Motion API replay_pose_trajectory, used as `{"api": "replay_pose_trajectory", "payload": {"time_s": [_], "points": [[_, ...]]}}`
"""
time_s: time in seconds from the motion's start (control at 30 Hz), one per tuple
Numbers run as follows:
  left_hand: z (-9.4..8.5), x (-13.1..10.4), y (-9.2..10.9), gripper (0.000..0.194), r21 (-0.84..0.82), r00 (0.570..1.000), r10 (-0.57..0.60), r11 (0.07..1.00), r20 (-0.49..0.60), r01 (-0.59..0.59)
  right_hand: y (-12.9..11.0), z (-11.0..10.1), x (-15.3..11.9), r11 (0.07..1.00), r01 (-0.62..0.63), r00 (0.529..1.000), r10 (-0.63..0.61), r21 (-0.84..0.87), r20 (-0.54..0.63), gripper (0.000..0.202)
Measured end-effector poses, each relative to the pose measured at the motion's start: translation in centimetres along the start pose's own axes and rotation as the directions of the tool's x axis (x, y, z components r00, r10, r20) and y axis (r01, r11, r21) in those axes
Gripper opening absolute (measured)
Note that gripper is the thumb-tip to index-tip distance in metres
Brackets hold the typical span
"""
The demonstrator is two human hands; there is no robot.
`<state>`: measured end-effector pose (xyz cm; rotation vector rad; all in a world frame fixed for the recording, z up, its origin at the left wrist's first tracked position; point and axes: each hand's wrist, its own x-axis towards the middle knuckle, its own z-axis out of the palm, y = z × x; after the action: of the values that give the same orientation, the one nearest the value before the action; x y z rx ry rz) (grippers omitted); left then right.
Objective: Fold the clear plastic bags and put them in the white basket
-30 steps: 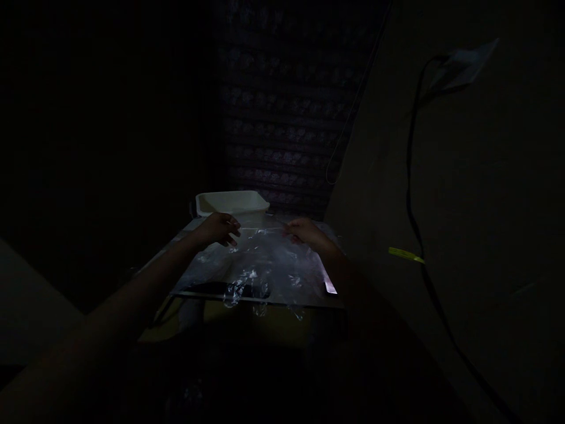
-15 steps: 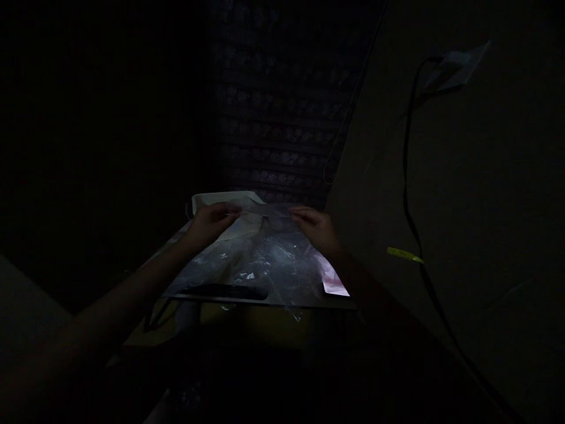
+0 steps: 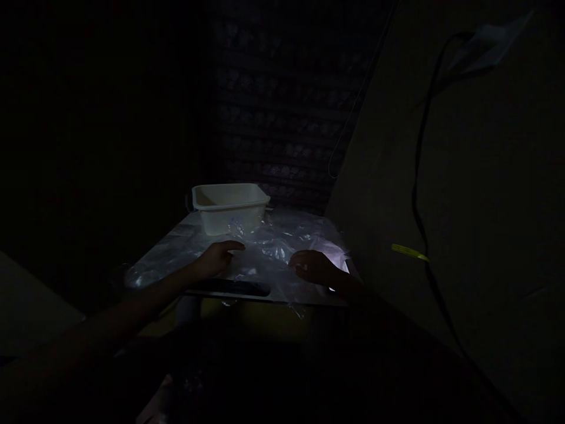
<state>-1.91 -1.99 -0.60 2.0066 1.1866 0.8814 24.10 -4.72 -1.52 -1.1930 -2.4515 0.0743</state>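
Thin, crinkled clear plastic film (image 3: 278,253) covers much of a small table. My left hand (image 3: 216,260) lies low over it, index finger stretched out and thumb apart, with nothing visible in its grasp. To its right, my right hand (image 3: 314,268) has curled fingers and appears to pinch a fold of the film; its fingertips are partly hidden. Behind my left hand stands a cream plastic tub (image 3: 232,212) with an open top. A bright pinkish-white glow (image 3: 339,259) shows beside my right hand, partly covered by film.
The room is very dark. The table (image 3: 174,235) has a dark slot (image 3: 233,287) along its near edge. At the right, a black cable (image 3: 417,176) with a yellow tag (image 3: 408,252) hangs down the wall. Patterned horizontal slats (image 3: 282,118) fill the background.
Both hands have come down and nearer from the tub's height, lowering the film they held stretched between them onto the table. The tub is now uncovered. My left fingers have spread.
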Motion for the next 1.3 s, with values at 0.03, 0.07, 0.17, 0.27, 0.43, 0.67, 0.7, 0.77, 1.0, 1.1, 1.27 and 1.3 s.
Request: {"api": "replay_pose_trajectory", "payload": {"time_s": [0.03, 0.07, 0.17, 0.27, 0.43, 0.67, 0.7, 0.77, 1.0, 1.1, 1.27, 1.3], "points": [[0.0, 0.0, -0.2, 0.032, -0.012, 1.0, -0.016, 1.0, 0.0, 0.016, 0.0, 0.0, 0.0, 0.999, -0.03, 0.999, 0.031, -0.02, 0.029, 0.022], [0.0, 0.0, -0.4, 0.031, -0.03, 0.999, -0.032, 0.999, -0.001, 0.032, 0.1, 0.0, 0.0, 0.998, -0.052, 0.997, 0.053, -0.036, 0.052, 0.022], [0.0, 0.0, -0.8, 0.026, -0.124, 0.994, -0.106, 0.987, -0.03, 0.101, 0.4, -0.2, 0.9, 0.995, -0.087, 0.995, 0.089, -0.041, 0.051, 0.021], [-0.3, -0.2, -0.6, 0.022, -0.26, 0.975, -0.206, 0.949, -0.082, 0.179, 0.6, -0.5, 3.0, 0.99, -0.13, 0.992, 0.13, 0.047, 0.005, 0.02], [-0.4, -0.6, 0.6, 0.026, -0.417, 0.949, -0.296, 0.88, -0.104, 0.228, -0.4, -0.6, 8.5, 0.93, -0.199, 0.979, 0.206, 0.308, 0.011, 0.019], [1.3, -0.2, 0.0, 0.035, -0.19, 0.97, -0.22, 0.962, -0.107, 0.197, -2.8, 2.0, 13.4, 0.866, -0.345, 0.921, 0.239, 0.361, 0.308, 0.026], [1.5, -0.3, -0.1, 0.036, -0.123, 0.977, -0.19, 0.976, -0.098, 0.177, -2.9, 2.5, 13.7, 0.855, -0.358, 0.918, 0.249, 0.374, 0.309, 0.029], [1.6, -0.5, -0.1, 0.037, 0.015, 0.99, -0.129, 0.991, -0.064, 0.13, -2.9, 3.3, 14.1, 0.833, -0.377, 0.915, 0.265, 0.406, 0.305, 0.033], [1.4, -1.8, 0.6, 0.035, 0.288, 0.996, 0.082, 0.953, 0.033, -0.088, -3.0, 4.6, 15.9, 0.82, -0.469, 0.851, 0.321, 0.327, 0.415, 0.039], [1.3, -2.0, 0.4, 0.033, 0.256, 0.994, 0.105, 0.96, 0.036, -0.111, -3.0, 4.5, 16.3, 0.825, -0.45, 0.851, 0.279, 0.343, 0.446, 0.035], [1.3, -1.9, 0.2, 0.046, -0.098, 0.984, -0.125, 0.989, -0.126, 0.113, -2.7, 3.6, 15.9, 0.763, -0.445, 0.88, 0.276, 0.469, 0.386, 0.01], [1.3, -1.9, 0.2, 0.049, -0.169, 0.967, -0.207, 0.969, -0.151, 0.181, -2.7, 3.3, 15.7, 0.737, -0.455, 0.882, 0.295, 0.499, 0.368, 0.008]]}}
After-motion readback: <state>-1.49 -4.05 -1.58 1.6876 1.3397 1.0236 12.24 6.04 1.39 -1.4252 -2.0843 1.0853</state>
